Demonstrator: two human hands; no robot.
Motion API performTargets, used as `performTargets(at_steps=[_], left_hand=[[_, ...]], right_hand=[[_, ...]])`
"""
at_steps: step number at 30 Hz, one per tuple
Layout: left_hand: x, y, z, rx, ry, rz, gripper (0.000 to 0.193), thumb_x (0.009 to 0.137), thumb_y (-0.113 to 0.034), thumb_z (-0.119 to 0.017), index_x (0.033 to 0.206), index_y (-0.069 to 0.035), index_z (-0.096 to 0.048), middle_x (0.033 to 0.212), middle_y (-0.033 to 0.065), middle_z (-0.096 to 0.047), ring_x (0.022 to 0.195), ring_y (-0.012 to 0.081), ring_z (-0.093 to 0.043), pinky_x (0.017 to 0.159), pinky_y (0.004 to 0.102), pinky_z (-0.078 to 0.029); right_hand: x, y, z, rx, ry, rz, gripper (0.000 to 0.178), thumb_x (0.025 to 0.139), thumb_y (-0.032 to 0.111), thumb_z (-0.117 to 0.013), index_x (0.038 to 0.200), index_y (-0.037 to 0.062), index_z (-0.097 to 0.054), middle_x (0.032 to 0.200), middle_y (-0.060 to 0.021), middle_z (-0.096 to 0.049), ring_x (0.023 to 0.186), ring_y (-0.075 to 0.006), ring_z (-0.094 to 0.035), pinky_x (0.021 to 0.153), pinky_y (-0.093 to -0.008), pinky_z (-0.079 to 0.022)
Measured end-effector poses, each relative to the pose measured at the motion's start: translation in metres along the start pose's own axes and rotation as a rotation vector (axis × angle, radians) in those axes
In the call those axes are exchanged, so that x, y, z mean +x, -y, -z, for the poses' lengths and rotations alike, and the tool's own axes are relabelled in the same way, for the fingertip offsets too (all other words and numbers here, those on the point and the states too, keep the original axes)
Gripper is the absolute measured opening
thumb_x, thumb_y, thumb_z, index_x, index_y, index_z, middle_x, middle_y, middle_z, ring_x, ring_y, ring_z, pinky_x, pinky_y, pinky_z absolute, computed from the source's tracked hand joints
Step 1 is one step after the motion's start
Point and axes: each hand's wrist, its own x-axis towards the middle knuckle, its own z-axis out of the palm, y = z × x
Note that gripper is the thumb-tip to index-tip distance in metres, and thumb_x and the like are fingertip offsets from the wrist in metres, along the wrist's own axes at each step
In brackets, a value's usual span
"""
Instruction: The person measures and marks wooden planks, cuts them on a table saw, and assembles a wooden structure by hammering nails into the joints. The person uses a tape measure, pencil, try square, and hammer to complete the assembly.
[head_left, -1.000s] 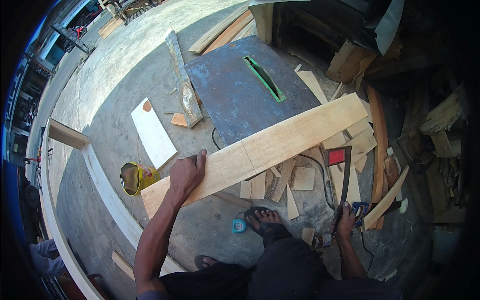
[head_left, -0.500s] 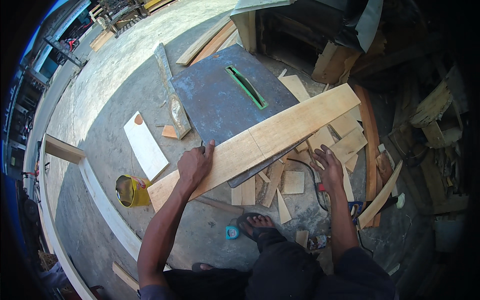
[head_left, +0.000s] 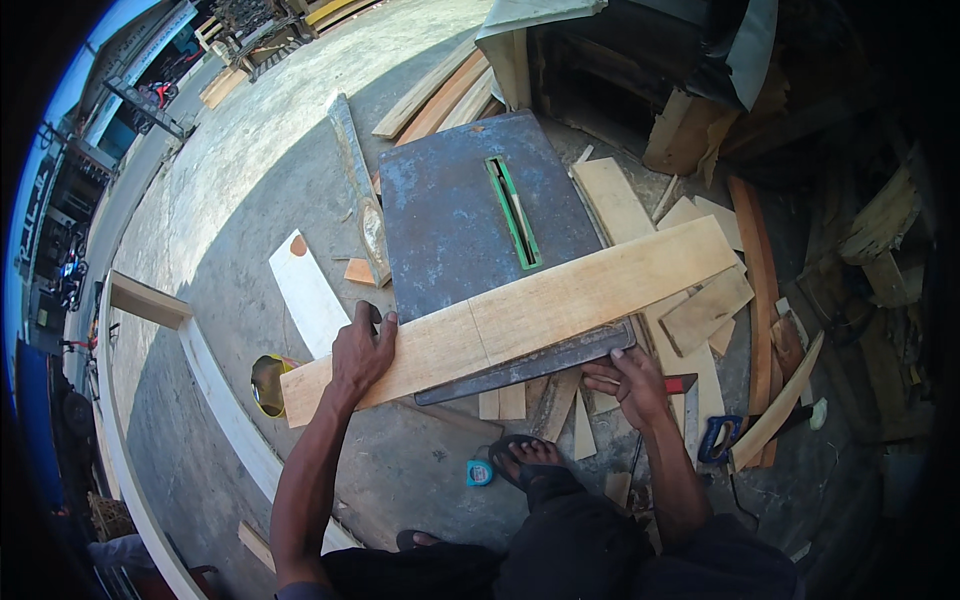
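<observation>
A long pale wooden board (head_left: 560, 300) lies slanted across the near part of a worn blue-grey saw table (head_left: 440, 205). A thin line crosses the board near its middle. My left hand (head_left: 362, 350) is closed on the board toward its left end, with the thumb on top. Just below the table's near right corner, my right hand (head_left: 635, 388) has its fingers stretched leftward and apart, with the thumb at the edge; I cannot tell whether it touches. A green-framed slot (head_left: 513, 215) with a narrow blade-like strip inside runs through the tabletop beyond the board.
Wood offcuts (head_left: 705, 310) litter the floor at right, near a blue-handled saw (head_left: 718, 440). A teal tape measure (head_left: 480, 472) lies by my foot. A yellow can (head_left: 268, 385), a white board (head_left: 302, 290) and a long wooden frame (head_left: 225, 390) are at left.
The board has turned and lies flatter across the table's near edge. My right hand has moved down to the table's corner. My left hand has shifted left with the board, and the view has turned.
</observation>
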Motion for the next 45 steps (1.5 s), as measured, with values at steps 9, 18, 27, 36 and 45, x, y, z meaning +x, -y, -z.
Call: performTargets(at_steps=[9, 18, 27, 36, 45], left_hand=[[0.010, -0.044, -0.024, -0.045, -0.210, -0.390, 0.040, 0.100, -0.023, -0.066, 0.126, 0.003, -0.050, 0.117, 0.0268, -0.059, 0.103, 0.0427, -0.063, 0.085, 0.0514, -0.053], [0.021, -0.016, -0.005, 0.222, 0.018, 0.132, 0.053, 0.107, -0.044, -0.048, 0.105, 0.002, -0.074, 0.090, 0.0274, -0.073, 0.092, 0.0457, -0.071, 0.089, 0.0553, -0.050], [0.038, -0.018, -0.016, 0.178, -0.005, 0.207, 0.076, 0.106, -0.059, -0.043, 0.079, 0.003, -0.078, 0.079, 0.0326, -0.071, 0.078, 0.0504, -0.071, 0.078, 0.0563, -0.055], [0.052, -0.012, -0.015, 0.215, -0.005, 0.241, 0.079, 0.104, -0.063, -0.045, 0.079, 0.004, -0.078, 0.077, 0.0323, -0.071, 0.078, 0.0489, -0.071, 0.078, 0.0548, -0.055], [0.064, -0.009, -0.014, 0.198, -0.014, 0.246, 0.077, 0.103, -0.063, -0.047, 0.080, 0.003, -0.078, 0.079, 0.0318, -0.071, 0.079, 0.0486, -0.072, 0.078, 0.0541, -0.055]], right_hand=[[0.058, 0.095, -0.021, -1.280, -0.292, 1.178, 0.037, 0.102, 0.037, -0.064, 0.104, 0.0024, -0.077, 0.090, -0.0163, -0.073, 0.102, -0.0338, -0.070, 0.099, -0.0477, -0.049], [0.122, 0.118, 0.007, -1.560, -0.143, 0.670, 0.049, 0.105, 0.047, -0.054, 0.099, 0.0076, -0.082, 0.093, -0.0147, -0.070, 0.105, -0.0297, -0.063, 0.106, -0.0506, -0.038], [0.141, 0.118, -0.018, -1.576, -0.042, 0.600, 0.053, 0.111, 0.038, -0.041, 0.094, 0.0047, -0.079, 0.095, -0.0209, -0.075, 0.092, -0.0383, -0.069, 0.097, -0.0534, -0.041], [0.150, 0.120, -0.023, -1.596, -0.076, 0.643, 0.057, 0.111, 0.038, -0.039, 0.090, 0.0030, -0.078, 0.091, -0.0219, -0.075, 0.092, -0.0380, -0.070, 0.094, -0.0501, -0.041], [0.161, 0.126, -0.030, -1.624, -0.059, 0.629, 0.058, 0.111, 0.037, -0.037, 0.089, 0.0028, -0.078, 0.090, -0.0227, -0.075, 0.089, -0.0393, -0.070, 0.092, -0.0501, -0.041]])
